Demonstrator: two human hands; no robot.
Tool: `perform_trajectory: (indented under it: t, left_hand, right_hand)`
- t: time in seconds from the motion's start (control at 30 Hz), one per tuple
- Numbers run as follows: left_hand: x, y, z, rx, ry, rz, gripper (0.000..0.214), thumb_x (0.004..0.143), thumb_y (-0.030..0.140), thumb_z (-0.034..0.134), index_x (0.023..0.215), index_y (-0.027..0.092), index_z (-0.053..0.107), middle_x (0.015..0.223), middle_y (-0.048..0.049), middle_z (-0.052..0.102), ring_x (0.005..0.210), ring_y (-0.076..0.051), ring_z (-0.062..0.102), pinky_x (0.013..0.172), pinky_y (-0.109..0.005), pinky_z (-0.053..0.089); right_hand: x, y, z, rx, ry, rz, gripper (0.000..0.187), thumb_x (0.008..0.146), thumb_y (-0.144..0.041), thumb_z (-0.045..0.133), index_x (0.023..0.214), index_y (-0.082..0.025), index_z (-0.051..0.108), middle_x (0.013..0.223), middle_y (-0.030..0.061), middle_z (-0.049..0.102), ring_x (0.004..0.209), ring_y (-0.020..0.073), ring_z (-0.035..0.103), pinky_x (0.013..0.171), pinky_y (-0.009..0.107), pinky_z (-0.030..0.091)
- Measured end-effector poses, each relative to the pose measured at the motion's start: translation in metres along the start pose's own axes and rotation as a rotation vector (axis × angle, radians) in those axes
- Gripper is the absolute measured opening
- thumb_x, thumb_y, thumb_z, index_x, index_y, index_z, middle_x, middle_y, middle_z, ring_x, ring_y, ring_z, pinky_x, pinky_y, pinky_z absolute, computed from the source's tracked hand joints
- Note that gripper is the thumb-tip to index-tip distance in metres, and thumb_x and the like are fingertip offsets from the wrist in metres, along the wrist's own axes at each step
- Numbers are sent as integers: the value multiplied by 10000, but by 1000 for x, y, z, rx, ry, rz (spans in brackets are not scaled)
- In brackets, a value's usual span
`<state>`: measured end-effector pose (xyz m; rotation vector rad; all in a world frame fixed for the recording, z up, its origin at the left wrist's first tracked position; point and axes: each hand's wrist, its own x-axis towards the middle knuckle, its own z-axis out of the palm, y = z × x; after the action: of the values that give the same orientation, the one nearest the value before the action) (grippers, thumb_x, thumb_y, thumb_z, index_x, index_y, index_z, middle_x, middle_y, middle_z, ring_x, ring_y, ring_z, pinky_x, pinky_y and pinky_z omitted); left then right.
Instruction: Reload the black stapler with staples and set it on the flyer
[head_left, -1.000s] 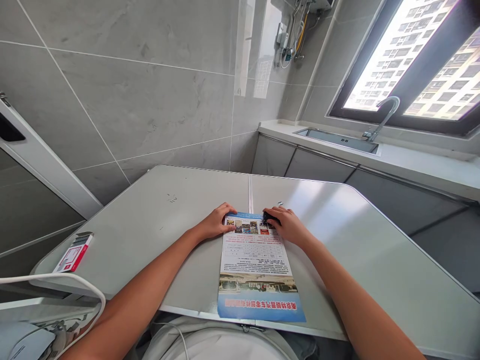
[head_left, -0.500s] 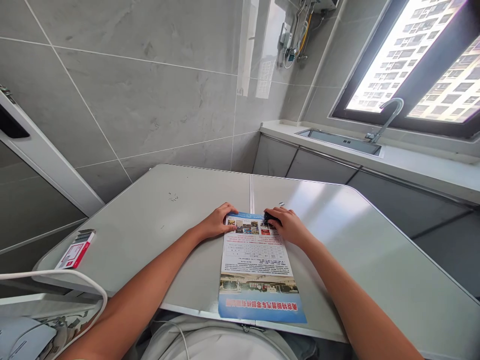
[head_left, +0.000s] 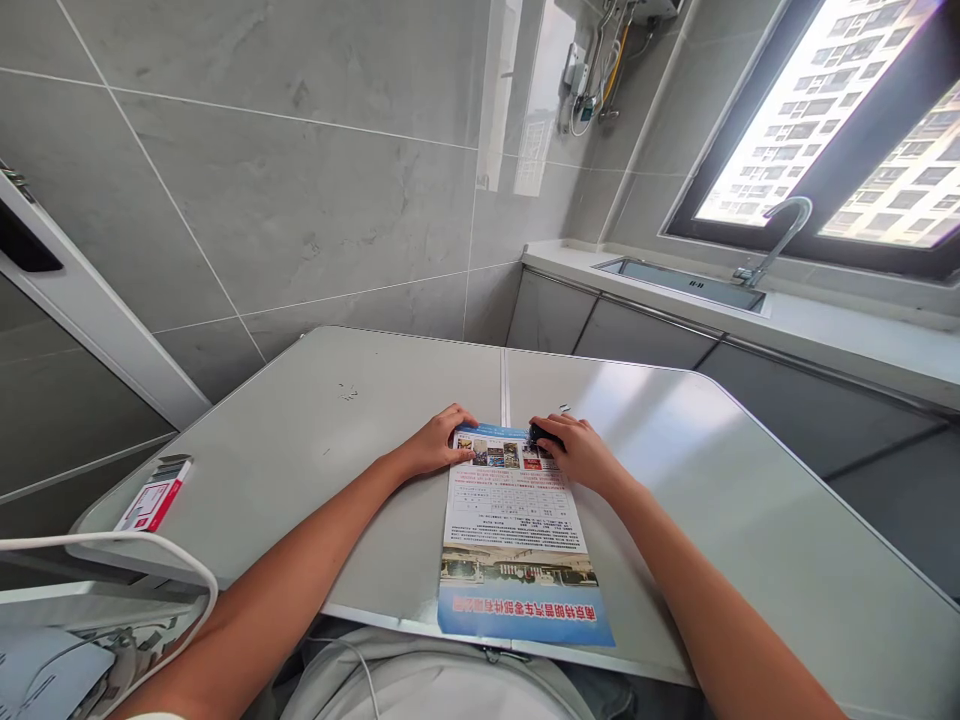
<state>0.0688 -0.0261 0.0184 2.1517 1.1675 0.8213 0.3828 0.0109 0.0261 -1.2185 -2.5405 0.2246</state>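
A printed flyer (head_left: 516,540) with a blue band and red characters lies lengthwise on the grey folding table (head_left: 315,440). Its near end hangs a little over the table's front edge. My left hand (head_left: 437,444) rests on the flyer's far left corner, fingers curled and pressing down. My right hand (head_left: 574,450) is at the far right corner, closed around a small black object (head_left: 541,434) that sits on the paper. I cannot make out what the black object is.
A red and white small box (head_left: 152,494) lies near the table's left edge. A white cable (head_left: 135,560) loops at the lower left. Behind right runs a counter with a sink (head_left: 679,281) and tap (head_left: 776,232) under a window. Tiled wall stands behind the table.
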Motion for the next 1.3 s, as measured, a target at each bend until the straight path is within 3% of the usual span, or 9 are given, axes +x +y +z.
perform_trajectory:
  t: [0.83,1.03,1.3]
  left_hand:
    - [-1,1,0,-30,-1,-13,403,826,369,768,1181,213,658,1194,-84,609,861,-194,598,757,-345,508]
    - [-1,-2,1,-14,-3,-4,418,822,376,772,1190,215,656,1198,-80,607,856,-192,596,750,-343,507]
    - [0,-3,0,-24,-3,0,423,813,373,782,1182,212,655,1189,-75,603,875,-194,592,765,-340,499]
  right_hand:
    - [0,-1,0,-20,-20,19,314,991,-213,504,1272,-283,625,1089,69,719,1045,255,615,843,358,391]
    - [2,-9,-1,-96,-42,46,272,968,-168,523,1165,-293,664,1132,63,679,1067,249,590,771,334,366]
    - [7,-26,4,-306,-89,32,209,898,-97,531,978,-224,676,1107,114,628,1054,297,530,730,369,357]
